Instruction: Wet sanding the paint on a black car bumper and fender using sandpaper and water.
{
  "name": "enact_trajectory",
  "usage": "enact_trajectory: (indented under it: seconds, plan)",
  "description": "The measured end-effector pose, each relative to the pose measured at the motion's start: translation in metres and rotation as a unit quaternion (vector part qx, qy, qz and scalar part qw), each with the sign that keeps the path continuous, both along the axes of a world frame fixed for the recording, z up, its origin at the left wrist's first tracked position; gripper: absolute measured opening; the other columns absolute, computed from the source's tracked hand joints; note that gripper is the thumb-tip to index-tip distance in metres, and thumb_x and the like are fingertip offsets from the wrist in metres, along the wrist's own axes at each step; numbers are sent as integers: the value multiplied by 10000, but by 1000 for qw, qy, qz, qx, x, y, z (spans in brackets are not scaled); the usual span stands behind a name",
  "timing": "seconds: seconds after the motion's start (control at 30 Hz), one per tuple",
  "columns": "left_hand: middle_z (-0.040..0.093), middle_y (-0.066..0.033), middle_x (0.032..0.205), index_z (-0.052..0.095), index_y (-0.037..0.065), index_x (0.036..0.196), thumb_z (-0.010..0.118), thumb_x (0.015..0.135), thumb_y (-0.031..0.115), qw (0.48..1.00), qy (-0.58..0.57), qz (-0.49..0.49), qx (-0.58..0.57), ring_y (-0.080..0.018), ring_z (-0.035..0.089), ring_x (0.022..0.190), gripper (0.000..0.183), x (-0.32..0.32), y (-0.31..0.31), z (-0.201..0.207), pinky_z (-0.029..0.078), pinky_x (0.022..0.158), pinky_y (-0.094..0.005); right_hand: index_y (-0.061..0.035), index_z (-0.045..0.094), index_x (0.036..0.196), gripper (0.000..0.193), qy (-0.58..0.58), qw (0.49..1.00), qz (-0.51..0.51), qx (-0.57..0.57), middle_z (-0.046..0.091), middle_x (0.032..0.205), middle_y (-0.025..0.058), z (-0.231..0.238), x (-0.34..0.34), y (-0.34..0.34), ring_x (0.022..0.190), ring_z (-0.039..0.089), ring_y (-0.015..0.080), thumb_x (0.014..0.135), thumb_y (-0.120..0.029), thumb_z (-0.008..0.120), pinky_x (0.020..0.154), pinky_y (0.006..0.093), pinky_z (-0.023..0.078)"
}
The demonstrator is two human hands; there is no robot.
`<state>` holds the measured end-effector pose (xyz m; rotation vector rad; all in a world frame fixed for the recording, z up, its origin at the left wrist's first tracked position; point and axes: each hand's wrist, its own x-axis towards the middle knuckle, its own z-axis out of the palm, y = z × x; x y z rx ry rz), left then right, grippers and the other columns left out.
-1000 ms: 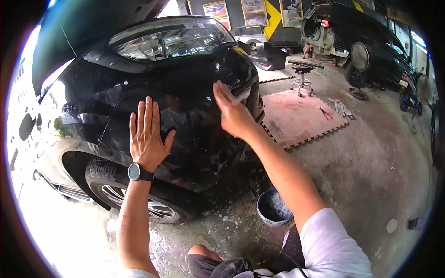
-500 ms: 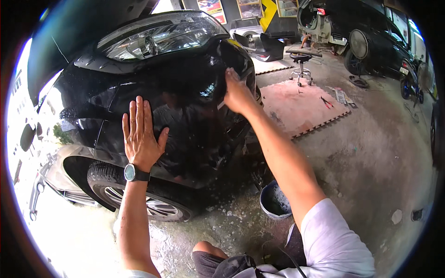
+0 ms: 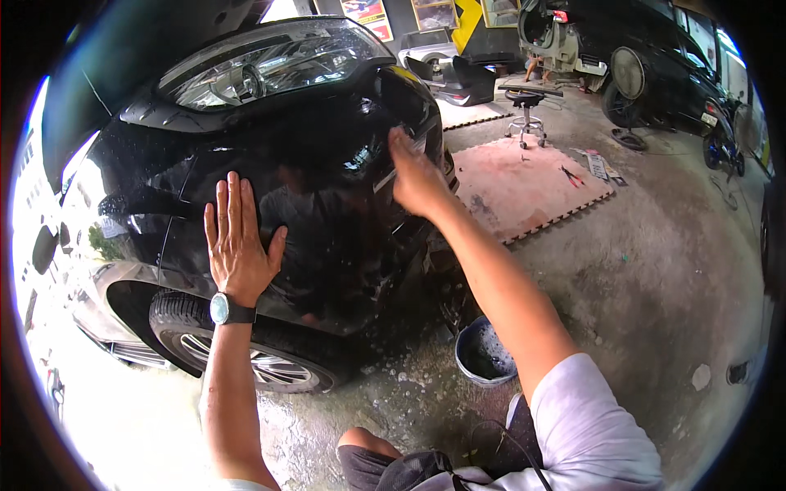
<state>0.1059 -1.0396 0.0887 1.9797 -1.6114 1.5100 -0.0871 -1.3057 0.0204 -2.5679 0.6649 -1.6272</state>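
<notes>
A glossy black car [image 3: 307, 237] with wet spots on its paint fills the left and middle of the head view. My left hand [image 3: 241, 245] lies flat on its side panel above the wheel [image 3: 176, 319], fingers stretched and thumb apart. At the car's corner, further right, my right hand [image 3: 417, 180] is closed with its fingers bent against the bodywork. A thin pale edge shows beside the palm, but what it belongs to is hidden. A dark wristwatch [image 3: 221, 308] sits on my left wrist.
A bucket of sudsy water [image 3: 483, 353] stands on the wet concrete right of the wheel. Beyond are a pinkish foam mat [image 3: 516, 192] with red-handled pliers [image 3: 571, 177], a wheeled stool [image 3: 526, 119], a removed bumper [image 3: 454, 82] and another dark car [image 3: 663, 74].
My right hand has moved slightly down along the car's corner. My left hand stays flat on the panel. The whole view has shifted a little.
</notes>
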Motion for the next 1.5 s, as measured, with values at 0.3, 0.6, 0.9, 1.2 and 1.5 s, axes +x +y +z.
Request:
enact_trajectory:
  seconds: [0.3, 0.6, 0.9, 1.2, 1.5]
  plan:
    - [218, -167, 1634, 243, 0, 1555, 565, 925, 418, 1000, 13, -9, 2, -316, 199, 1517, 822, 0, 5, 1, 159, 1222, -478, 155, 290, 1444, 689, 7, 1000, 0, 21, 329, 1495, 364, -2, -1, 18, 1411, 341, 445, 785, 50, 464, 1185, 445, 296]
    - [229, -154, 1634, 260, 21, 1556, 553, 931, 431, 1000, 18, 2, 2, -301, 201, 1518, 803, 1, 6, 2, 153, 1226, -471, 134, 269, 1464, 694, -5, 999, 30, -31, 297, 1506, 371, 1, 4, 41, 1409, 330, 463, 800, 62, 460, 1177, 461, 310]
    - [234, -150, 1633, 272, 17, 1550, 595, 907, 395, 1000, 31, 0, 3, -293, 201, 1519, 813, 4, 11, 0, 159, 1226, -468, 181, 321, 1409, 644, -19, 995, 73, -69, 354, 1462, 389, 11, 24, 89, 1386, 360, 487, 789, 79, 463, 1190, 468, 293]
    - [244, -140, 1631, 288, 20, 1546, 613, 897, 397, 999, 41, -3, 1, -296, 213, 1515, 818, 3, 13, 3, 172, 1221, -475, 199, 281, 1423, 672, 23, 992, 65, -108, 337, 1437, 438, 12, 26, 111, 1365, 366, 530, 803, 52, 493, 1186, 490, 291]
    - [230, -122, 1638, 272, 34, 1553, 653, 867, 391, 998, 64, -21, 10, -281, 202, 1518, 862, 1, 11, 2, 169, 1223, -471, 204, 310, 1398, 656, 19, 995, 26, -93, 338, 1451, 420, 26, 31, 103, 1397, 339, 489, 782, 51, 475, 1188, 467, 293]
